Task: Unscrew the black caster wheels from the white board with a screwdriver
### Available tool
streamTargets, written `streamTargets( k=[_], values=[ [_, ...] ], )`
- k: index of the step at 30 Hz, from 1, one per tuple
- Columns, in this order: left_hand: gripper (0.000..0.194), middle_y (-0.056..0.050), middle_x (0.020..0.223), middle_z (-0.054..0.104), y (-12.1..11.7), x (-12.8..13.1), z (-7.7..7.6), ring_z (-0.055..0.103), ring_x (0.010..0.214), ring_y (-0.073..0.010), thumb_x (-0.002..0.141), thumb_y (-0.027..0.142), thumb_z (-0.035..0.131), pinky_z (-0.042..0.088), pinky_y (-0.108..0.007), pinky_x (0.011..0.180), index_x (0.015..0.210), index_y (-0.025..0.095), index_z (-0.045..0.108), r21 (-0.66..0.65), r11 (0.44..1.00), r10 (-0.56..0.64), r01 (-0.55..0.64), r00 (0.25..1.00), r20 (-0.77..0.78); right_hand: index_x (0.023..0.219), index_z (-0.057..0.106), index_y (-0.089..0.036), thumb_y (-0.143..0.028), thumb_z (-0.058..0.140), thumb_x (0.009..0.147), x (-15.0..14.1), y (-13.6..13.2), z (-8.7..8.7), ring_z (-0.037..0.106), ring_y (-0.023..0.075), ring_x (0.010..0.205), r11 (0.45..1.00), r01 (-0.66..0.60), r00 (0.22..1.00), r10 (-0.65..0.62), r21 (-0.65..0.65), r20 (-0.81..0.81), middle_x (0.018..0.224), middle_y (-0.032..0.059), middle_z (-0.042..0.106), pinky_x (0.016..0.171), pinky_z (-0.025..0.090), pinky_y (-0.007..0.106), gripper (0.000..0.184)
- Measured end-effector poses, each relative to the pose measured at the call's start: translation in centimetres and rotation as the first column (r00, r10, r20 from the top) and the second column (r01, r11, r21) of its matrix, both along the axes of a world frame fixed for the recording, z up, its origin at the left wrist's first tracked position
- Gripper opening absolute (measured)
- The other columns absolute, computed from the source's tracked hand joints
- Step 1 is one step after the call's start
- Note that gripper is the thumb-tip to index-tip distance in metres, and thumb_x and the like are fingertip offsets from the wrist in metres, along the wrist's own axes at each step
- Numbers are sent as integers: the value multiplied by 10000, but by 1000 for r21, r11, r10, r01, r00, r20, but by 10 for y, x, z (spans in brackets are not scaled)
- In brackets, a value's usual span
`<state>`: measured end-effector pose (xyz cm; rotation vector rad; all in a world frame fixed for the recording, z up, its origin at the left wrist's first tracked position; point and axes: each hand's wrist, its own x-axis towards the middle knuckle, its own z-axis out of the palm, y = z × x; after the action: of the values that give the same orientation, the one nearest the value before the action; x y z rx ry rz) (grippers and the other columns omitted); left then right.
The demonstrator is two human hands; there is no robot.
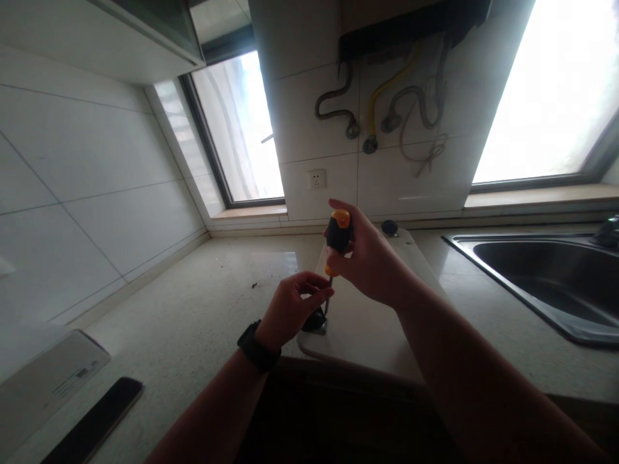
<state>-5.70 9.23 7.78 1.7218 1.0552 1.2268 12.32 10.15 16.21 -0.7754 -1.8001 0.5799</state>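
Note:
My right hand [360, 254] is closed around the black and orange handle of a screwdriver [339, 231], which points down with a slight tilt. Thumb and fingers of my left hand [297, 303] pinch the screwdriver's thin metal shaft near its lower part. The tip meets a small black caster-like fitting with a metal plate [316, 321] at the near left corner of a white board [367, 328]. My left hand partly covers this fitting. Another dark round fitting [389, 227] sits at the board's far end. A black watch [258, 348] is on my left wrist.
The board lies on a speckled pale counter [193, 309]. To the right is a steel sink [546, 270]. A white box [53, 386] and a dark flat object [97, 419] lie at the left. Pipes [372, 103] and a socket [316, 179] are on the back wall.

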Motion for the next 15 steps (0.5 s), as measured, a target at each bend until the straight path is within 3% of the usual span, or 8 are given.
streamTargets(
  k=[4, 8, 15],
  values=[
    [320, -84, 982, 773, 1, -7, 4, 696, 862, -165, 927, 426, 727, 540, -277, 749, 1134, 182, 739, -60, 990, -133, 129, 990, -54, 1486, 422, -196, -189, 653, 752, 9, -4, 9, 617, 186, 830, 997, 61, 993, -56, 45, -102, 1050, 55, 639, 753, 565, 391, 769],
    [309, -104, 1102, 774, -1, -10, 10, 706, 975, -191, 959, 411, 677, 546, -307, 827, 1169, 195, 745, -54, 987, -155, 150, 981, -113, 1399, 490, -207, -201, 659, 755, 19, -12, 22, 634, 191, 837, 986, 151, 965, -130, 76, -227, 1021, 46, 631, 699, 576, 367, 666],
    [228, -89, 986, 792, -7, -8, 16, 706, 897, -187, 922, 336, 707, 546, -311, 804, 1069, 181, 785, -19, 986, -165, 164, 972, -164, 1316, 540, -257, -203, 697, 765, 29, -21, 26, 670, 216, 841, 969, 228, 923, -184, 96, -337, 1015, 45, 647, 753, 619, 440, 576]
  ],
)
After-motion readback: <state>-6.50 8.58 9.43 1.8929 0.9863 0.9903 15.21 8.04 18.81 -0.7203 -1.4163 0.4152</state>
